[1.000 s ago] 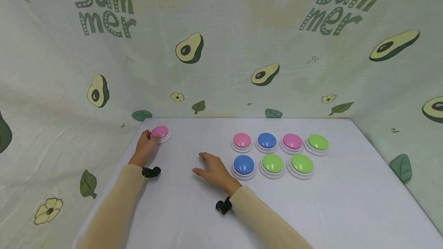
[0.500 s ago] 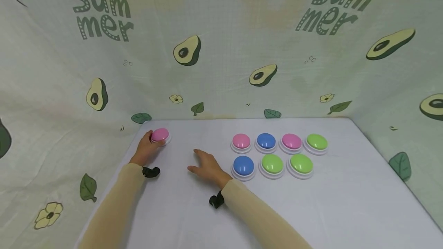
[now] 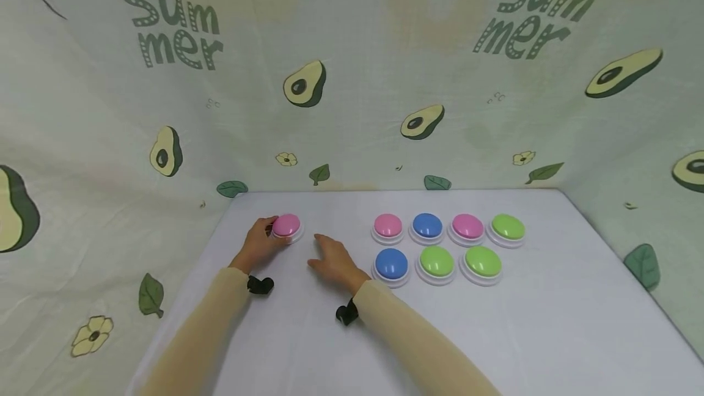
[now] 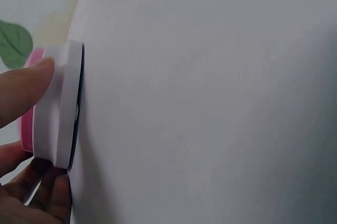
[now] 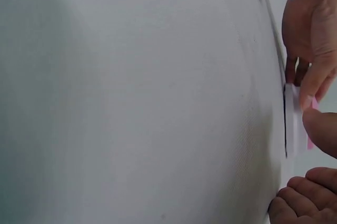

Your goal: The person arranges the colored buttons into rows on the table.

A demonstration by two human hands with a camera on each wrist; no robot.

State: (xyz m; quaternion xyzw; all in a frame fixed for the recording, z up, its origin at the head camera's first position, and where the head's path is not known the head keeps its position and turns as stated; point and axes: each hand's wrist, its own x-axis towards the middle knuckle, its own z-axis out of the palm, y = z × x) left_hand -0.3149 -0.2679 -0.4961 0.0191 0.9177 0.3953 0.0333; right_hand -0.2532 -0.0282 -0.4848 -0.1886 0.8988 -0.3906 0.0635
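Note:
A pink push button with a white round base sits at the left of the white table. My left hand grips it from the left side. In the left wrist view the thumb lies along the white base, and the other fingers curl around its far side. My right hand is just right of the pink button, apart from it, with thumb and forefinger spread and nothing between them. The right wrist view has the right hand at the lower right, below the held button.
Right of the hands, two rows of push buttons stand on the table. The back row has a pink one, a blue, a pink and a green. In front are a blue and two green ones.
My left hand has brought the pink button rightward from the table's back left corner. The right hand has shifted slightly away from the button rows. The other buttons stay in place.

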